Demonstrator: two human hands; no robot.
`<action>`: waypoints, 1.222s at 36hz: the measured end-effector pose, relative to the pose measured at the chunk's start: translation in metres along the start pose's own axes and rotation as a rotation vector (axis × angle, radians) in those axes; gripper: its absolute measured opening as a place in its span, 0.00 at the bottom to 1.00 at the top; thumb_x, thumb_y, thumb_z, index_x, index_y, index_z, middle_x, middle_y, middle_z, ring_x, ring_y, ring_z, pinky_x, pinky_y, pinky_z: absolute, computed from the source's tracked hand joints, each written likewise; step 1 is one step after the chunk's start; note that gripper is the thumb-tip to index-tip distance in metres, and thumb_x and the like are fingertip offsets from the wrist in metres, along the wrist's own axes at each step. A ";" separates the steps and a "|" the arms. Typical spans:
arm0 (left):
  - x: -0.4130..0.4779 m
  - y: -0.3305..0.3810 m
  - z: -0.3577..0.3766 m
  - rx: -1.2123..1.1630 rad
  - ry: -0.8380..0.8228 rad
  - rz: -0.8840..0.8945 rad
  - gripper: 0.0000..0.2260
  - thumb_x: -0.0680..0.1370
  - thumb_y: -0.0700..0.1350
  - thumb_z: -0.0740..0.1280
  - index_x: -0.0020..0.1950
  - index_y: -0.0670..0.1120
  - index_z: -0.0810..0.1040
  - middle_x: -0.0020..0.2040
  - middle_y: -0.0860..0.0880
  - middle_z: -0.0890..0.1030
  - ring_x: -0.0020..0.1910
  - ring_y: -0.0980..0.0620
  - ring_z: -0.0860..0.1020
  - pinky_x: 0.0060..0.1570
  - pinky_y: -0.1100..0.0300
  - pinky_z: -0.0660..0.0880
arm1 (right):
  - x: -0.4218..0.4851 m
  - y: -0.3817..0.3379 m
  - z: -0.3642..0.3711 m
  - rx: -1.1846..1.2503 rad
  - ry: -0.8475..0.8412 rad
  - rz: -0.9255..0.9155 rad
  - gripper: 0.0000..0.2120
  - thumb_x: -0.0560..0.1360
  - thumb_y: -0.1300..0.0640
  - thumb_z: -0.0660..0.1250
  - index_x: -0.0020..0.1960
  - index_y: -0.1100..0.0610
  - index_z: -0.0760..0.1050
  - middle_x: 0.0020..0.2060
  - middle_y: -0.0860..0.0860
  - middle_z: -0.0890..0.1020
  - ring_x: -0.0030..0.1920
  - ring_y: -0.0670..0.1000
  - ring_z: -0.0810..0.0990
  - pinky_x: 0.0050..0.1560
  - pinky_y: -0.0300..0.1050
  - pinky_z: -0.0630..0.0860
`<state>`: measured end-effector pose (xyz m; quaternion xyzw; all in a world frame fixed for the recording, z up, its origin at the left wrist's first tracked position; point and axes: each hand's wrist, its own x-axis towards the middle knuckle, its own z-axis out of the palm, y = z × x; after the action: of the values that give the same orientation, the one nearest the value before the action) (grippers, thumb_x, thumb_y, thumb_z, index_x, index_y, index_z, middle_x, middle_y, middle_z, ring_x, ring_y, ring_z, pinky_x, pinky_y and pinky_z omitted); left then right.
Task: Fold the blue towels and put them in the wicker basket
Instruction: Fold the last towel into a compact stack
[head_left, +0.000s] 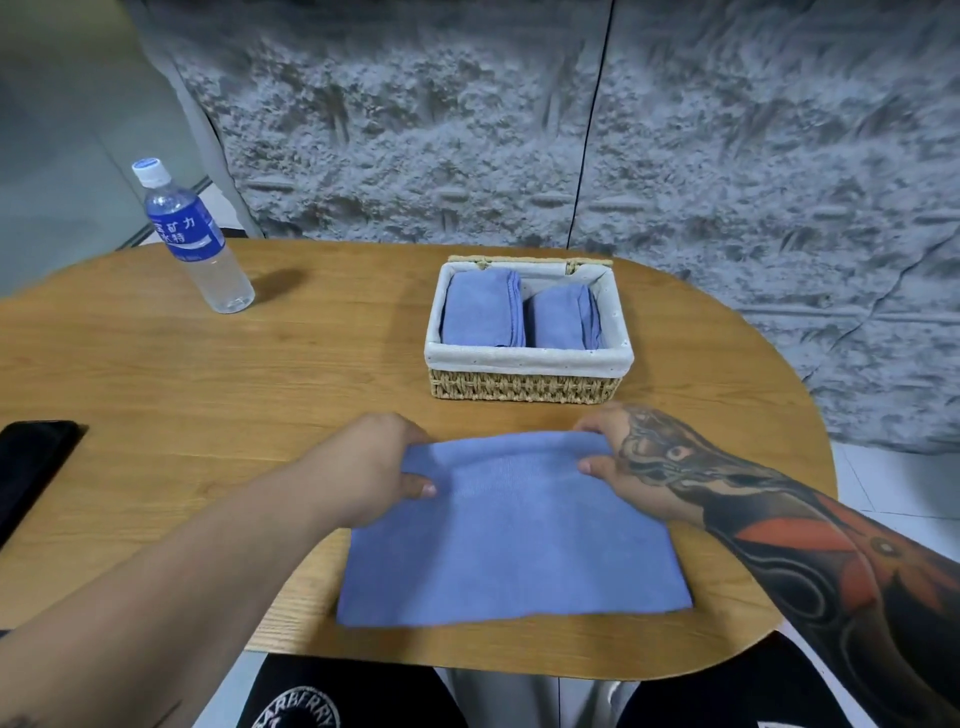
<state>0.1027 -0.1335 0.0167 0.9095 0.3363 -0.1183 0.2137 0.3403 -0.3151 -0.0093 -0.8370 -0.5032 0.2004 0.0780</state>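
A blue towel (514, 540) lies spread on the wooden table (208, 395) near its front edge. My left hand (374, 467) pinches the towel's far left corner, thumb on top. My right hand (618, 457) pinches the far right corner the same way. The far edge is lifted slightly off the table. Behind the towel stands the wicker basket (524, 387) with a white cloth lining. Two folded blue towels sit side by side inside it, one on the left (480, 312) and one on the right (563, 317).
A clear water bottle (195, 244) with a blue label stands at the table's far left. A black phone-like object (31, 462) lies at the left edge. A grey textured wall rises right behind the table. My knees show below the front edge.
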 end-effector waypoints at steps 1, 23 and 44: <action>0.003 0.002 -0.004 -0.003 0.053 0.001 0.09 0.76 0.53 0.76 0.48 0.51 0.80 0.39 0.53 0.79 0.38 0.52 0.77 0.34 0.59 0.68 | -0.001 -0.001 -0.009 -0.001 0.070 -0.008 0.16 0.80 0.47 0.71 0.67 0.47 0.78 0.63 0.46 0.79 0.65 0.54 0.79 0.65 0.49 0.75; -0.071 -0.034 0.086 0.089 0.521 0.247 0.15 0.68 0.51 0.78 0.54 0.62 0.83 0.46 0.60 0.79 0.47 0.51 0.79 0.41 0.56 0.76 | -0.094 0.015 0.072 -0.058 0.448 -0.260 0.10 0.69 0.43 0.68 0.50 0.41 0.78 0.54 0.37 0.80 0.57 0.46 0.82 0.54 0.50 0.69; -0.083 -0.024 0.086 -0.411 0.645 0.145 0.28 0.69 0.25 0.67 0.48 0.60 0.78 0.53 0.64 0.80 0.47 0.68 0.81 0.51 0.73 0.73 | -0.059 -0.088 0.108 -0.191 0.253 -0.231 0.36 0.76 0.39 0.50 0.78 0.55 0.73 0.79 0.48 0.71 0.79 0.54 0.70 0.80 0.50 0.54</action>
<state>0.0190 -0.2043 -0.0367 0.8596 0.3378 0.2590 0.2826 0.1999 -0.3324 -0.0629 -0.7957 -0.5990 0.0348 0.0834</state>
